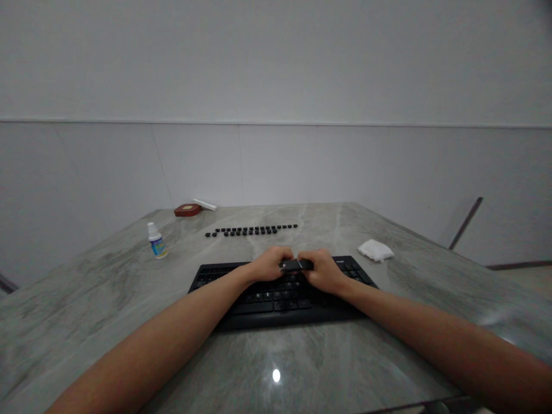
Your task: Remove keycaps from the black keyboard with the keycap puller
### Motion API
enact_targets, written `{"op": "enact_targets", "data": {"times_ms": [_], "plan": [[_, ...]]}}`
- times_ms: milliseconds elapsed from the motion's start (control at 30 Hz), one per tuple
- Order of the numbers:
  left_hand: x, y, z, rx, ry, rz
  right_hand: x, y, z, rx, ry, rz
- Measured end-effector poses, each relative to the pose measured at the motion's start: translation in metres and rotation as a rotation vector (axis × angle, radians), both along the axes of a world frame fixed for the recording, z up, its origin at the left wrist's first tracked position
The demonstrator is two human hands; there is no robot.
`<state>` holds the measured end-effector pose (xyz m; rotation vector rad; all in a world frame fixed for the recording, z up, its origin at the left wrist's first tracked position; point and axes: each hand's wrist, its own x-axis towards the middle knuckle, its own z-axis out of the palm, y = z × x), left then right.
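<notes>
A black keyboard (276, 306) lies on the marble-patterned table, with some of its upper area hidden under my hands. Just above its keys, my left hand (272, 263) is closed on the left end of a small black oblong piece (291, 265). My right hand (322, 270) grips the other end, its fingers curled in close to the left ones. The piece has a thin light line near the right hand; its exact kind cannot be made out. Beyond the keyboard, loose black keycaps (250, 231) are laid out in two rows.
A white spray bottle (157, 244) with a blue label stands on the left. A reddish-brown box (187, 210) and a flat white item (204, 204) lie at the back left. To the right is a folded white cloth (375, 250). A pale wall (276, 161) rises behind the table.
</notes>
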<state>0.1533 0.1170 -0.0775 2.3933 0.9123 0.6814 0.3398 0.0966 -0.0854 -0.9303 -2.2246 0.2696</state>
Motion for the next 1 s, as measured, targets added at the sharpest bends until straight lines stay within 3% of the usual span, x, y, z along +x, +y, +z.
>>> {"op": "enact_targets", "data": {"times_ms": [100,233,467,667,800,1000], "plan": [[0.000,0.000,0.000,-0.012,0.009,0.000,0.001,0.010,0.002,-0.289,0.139,-0.013],[0.001,0.000,0.000,-0.009,0.009,0.031,-0.001,0.015,0.001,-0.373,0.200,-0.060],[0.001,-0.004,0.001,-0.005,-0.010,0.062,-0.004,0.008,0.004,-0.362,0.261,-0.191],[0.000,-0.004,0.004,0.046,-0.040,-0.079,-0.006,-0.001,0.005,-0.252,0.244,-0.069],[-0.002,-0.002,0.004,0.044,-0.053,-0.175,-0.005,-0.004,0.004,-0.172,0.145,-0.108],[-0.002,-0.004,-0.002,0.087,-0.075,-0.097,-0.004,-0.007,0.003,-0.038,0.011,-0.144]]}}
